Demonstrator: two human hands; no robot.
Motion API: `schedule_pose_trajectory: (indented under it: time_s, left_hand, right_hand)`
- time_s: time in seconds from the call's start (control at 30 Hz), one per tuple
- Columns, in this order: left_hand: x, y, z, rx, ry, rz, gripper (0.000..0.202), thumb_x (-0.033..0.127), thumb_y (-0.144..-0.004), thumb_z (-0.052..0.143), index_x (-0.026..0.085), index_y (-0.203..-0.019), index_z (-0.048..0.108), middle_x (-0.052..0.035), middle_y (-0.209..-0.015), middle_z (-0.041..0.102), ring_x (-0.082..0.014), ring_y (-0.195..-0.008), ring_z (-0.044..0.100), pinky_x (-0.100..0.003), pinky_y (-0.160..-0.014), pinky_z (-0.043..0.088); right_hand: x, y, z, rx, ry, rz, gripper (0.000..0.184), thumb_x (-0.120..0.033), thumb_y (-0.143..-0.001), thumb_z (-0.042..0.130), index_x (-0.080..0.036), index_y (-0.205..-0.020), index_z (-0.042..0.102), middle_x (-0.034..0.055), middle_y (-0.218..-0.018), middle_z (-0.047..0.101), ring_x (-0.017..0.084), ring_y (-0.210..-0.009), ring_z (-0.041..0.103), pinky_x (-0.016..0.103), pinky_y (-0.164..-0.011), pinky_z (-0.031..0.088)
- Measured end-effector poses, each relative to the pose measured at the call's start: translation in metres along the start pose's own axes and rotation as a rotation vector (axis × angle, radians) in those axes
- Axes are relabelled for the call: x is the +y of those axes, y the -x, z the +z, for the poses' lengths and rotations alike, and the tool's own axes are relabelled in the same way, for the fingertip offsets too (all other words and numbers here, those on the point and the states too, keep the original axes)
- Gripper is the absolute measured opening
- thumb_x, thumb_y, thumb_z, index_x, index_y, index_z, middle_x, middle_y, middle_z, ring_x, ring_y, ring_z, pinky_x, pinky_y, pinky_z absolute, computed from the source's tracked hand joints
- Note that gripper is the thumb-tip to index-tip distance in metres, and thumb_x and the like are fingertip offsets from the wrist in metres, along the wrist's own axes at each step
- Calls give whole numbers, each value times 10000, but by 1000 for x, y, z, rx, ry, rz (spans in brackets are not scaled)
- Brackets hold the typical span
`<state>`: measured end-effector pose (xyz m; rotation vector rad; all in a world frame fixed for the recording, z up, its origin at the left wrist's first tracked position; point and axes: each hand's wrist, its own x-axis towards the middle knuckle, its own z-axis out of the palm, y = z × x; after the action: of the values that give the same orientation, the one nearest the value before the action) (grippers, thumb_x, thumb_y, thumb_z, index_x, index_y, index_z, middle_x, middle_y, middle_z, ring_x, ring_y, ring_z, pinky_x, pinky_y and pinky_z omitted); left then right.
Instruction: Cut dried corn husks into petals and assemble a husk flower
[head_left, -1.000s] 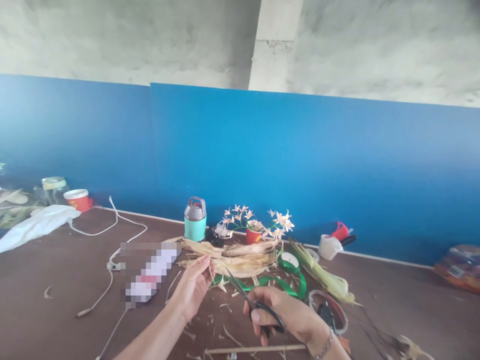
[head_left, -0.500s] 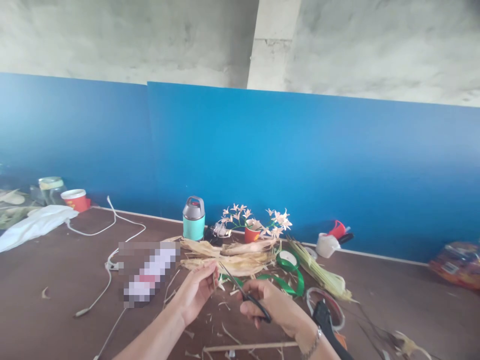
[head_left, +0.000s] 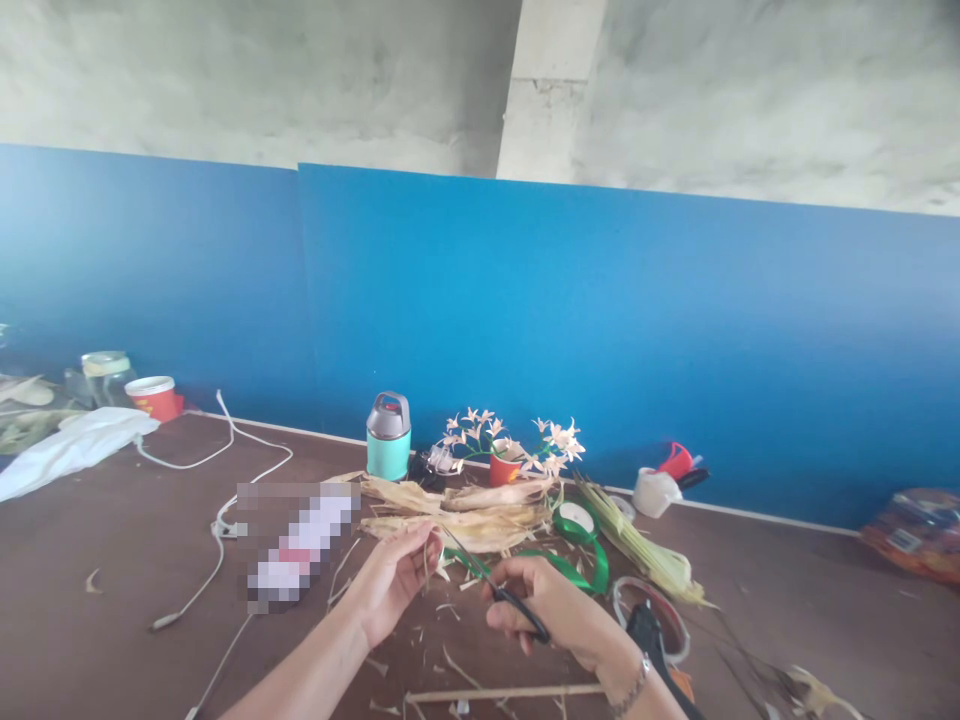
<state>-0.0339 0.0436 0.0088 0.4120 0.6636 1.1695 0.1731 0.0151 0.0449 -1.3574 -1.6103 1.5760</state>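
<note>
My left hand is closed in a pinch on a thin, pale strip of dried husk that hangs from the fingertips. In my right hand is a pair of black-handled scissors, its blades pointing up and left toward the pinched strip. Dried corn husks lie in a flat pile just beyond both hands. Behind the scissors, a roll of green ribbon trails a loose end across the table. Small husk scraps are scattered below the hands.
A red cup with pale handmade flowers stands behind the husks, beside a teal flask. To the right are green husks, a tape roll and a black glue gun. White cables and a blurred-out item lie left.
The scissors and my right hand have shifted slightly right, away from my left hand. My left hand stays nearly in place, the strip tilting a little differently.
</note>
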Motion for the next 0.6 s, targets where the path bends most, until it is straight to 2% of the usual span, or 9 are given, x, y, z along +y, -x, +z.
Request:
schedule_pose_trajectory:
  time_s: [0.27, 0.47, 0.6]
  left_hand:
    - [0, -1, -1, 19, -15, -2, 49, 99, -736, 674, 101, -785, 672, -49, -718, 697, -116, -650, 664, -179, -607, 540]
    - [-1, -1, -2, 50, -28, -12, 72, 101, -725, 683, 110, -796, 673, -67, -775, 714, -132, -678, 680, -180, -601, 548]
    - [-1, -3, -3, 72, -41, -21, 78, 110, -713, 696, 116, -787, 671, -60, -744, 717, -134, -665, 684, -175, -579, 545]
  right_hand:
    - [2, -1, 1, 22, 27, 24, 267, -311, -579, 738, -132, -733, 613, -31, -562, 559, 63, -443, 462, 150, -346, 370]
    - [2, 0, 1, 44, 108, 48, 205, -275, -580, 716, -144, -709, 626, -20, -549, 590, 60, -416, 442, 151, -334, 330]
    - [3, 0, 0, 38, 133, 37, 208, -293, -586, 712, -150, -709, 624, -30, -527, 570, 63, -411, 439, 152, -335, 333]
